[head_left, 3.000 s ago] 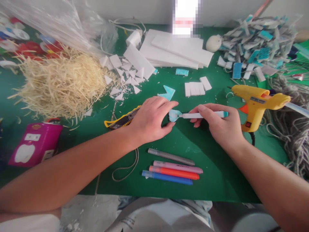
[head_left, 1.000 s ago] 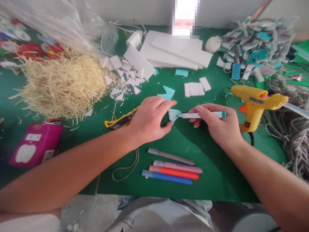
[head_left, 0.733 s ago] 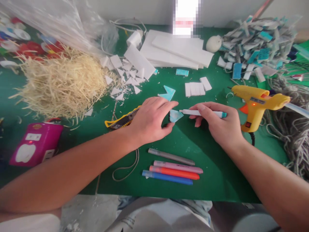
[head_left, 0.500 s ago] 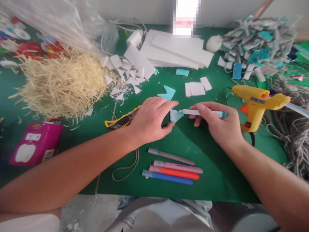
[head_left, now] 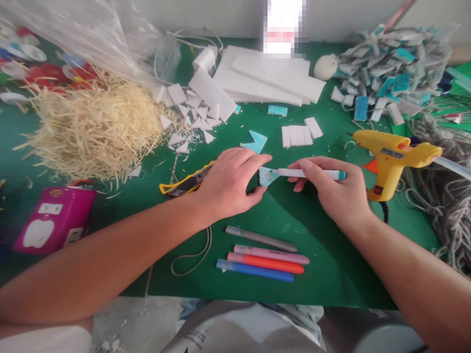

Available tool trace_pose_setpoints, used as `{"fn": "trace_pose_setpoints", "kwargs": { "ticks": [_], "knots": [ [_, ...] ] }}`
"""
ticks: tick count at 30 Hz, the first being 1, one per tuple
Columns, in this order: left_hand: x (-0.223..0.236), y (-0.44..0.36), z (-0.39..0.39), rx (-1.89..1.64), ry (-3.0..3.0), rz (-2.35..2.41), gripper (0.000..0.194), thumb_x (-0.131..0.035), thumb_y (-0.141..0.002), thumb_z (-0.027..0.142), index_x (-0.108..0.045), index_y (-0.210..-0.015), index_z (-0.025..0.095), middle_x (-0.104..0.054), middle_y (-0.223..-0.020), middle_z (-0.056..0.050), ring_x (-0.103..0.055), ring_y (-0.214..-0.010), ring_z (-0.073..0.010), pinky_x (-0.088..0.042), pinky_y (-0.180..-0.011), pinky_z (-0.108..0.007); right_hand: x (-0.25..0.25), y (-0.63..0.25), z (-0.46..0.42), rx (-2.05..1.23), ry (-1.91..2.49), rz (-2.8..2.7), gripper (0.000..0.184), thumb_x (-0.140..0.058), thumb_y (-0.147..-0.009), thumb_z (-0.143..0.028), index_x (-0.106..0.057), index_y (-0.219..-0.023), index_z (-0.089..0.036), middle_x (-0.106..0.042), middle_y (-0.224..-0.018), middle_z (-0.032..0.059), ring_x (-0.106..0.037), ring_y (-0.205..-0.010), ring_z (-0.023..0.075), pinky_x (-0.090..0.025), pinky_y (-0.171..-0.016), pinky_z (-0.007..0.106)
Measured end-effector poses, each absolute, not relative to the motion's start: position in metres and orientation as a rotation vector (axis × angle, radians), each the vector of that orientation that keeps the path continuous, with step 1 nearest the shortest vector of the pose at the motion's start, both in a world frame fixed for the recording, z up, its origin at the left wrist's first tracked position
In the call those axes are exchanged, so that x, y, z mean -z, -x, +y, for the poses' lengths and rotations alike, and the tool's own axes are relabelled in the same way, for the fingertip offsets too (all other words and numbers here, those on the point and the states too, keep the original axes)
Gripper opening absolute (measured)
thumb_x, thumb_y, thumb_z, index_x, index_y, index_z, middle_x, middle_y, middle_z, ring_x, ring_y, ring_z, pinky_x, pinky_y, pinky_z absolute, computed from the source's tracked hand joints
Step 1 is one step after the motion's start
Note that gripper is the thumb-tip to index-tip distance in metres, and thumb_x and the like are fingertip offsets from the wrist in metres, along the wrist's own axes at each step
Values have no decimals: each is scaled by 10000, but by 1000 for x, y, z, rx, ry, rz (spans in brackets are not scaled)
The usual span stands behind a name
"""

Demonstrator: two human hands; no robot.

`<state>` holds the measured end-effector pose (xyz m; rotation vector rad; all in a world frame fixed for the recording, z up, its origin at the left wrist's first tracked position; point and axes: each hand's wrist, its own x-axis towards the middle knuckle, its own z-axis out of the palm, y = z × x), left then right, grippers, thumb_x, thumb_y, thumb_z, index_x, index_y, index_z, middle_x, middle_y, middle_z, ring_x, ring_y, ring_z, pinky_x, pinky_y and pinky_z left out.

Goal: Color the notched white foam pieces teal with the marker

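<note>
My left hand (head_left: 230, 184) pinches a small foam triangle (head_left: 266, 176), tinted light blue, against the green mat (head_left: 294, 215) at the centre. My right hand (head_left: 331, 189) grips a white marker with a teal end (head_left: 312, 173), lying almost flat, its tip touching the triangle's upper right edge. Two blue-coloured triangles (head_left: 255, 140) lie just behind my left hand. A yellow utility knife (head_left: 184, 184) rests partly under my left wrist.
Several markers (head_left: 265, 257) lie near the front edge. A yellow glue gun (head_left: 392, 159) stands right of my right hand. Straw pile (head_left: 91, 127) and pink box (head_left: 55, 220) at left. White foam sheets (head_left: 268, 73), small white blocks (head_left: 300, 133), foam scraps (head_left: 386, 68) behind.
The marker tip lifted off the triangle for a moment and drew back right, then came back onto its upper edge. My left hand has stayed put, holding the triangle.
</note>
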<state>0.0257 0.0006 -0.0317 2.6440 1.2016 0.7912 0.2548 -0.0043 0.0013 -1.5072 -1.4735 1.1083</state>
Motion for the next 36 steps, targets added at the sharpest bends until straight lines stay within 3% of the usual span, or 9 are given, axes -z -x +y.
{"fn": "trace_pose_setpoints", "kwargs": {
  "ticks": [6,10,14,36],
  "knots": [
    [32,-26,0,-760,-2625,1209,395,-593,-939,239,-604,-1322,140,-734,-1180,-128,-694,-1104,-284,-552,-980,-444,-1,-257,-3,-1149,1484,-1532,237,-732,-947,-333,-817,-742,-251,-714,-632,-7,-633,-555,130,-554,-609,272],
    [33,-25,0,-786,-2639,1203,393,-596,-940,239,-616,-1313,118,-736,-1170,-135,-696,-1093,-281,-560,-970,-435,-1,-257,-3,-1111,1489,-1517,172,-748,-938,-344,-836,-827,-246,-754,-702,7,-638,-554,136,-552,-594,283],
    [33,-26,1,-796,-2638,1199,387,-596,-937,235,-620,-1306,121,-744,-1168,-133,-700,-1090,-280,-561,-966,-434,-2,-256,-5,-1143,1497,-1533,246,-727,-953,-346,-819,-746,-249,-717,-631,2,-638,-549,145,-564,-598,288],
    [30,-23,-1,-761,-2629,1195,441,-608,-912,243,-592,-1342,143,-730,-1172,-127,-691,-1100,-291,-552,-985,-457,1,-257,-4,-1114,1501,-1473,167,-772,-917,-366,-825,-852,-221,-753,-697,14,-633,-553,127,-540,-588,278]
  ]
}}
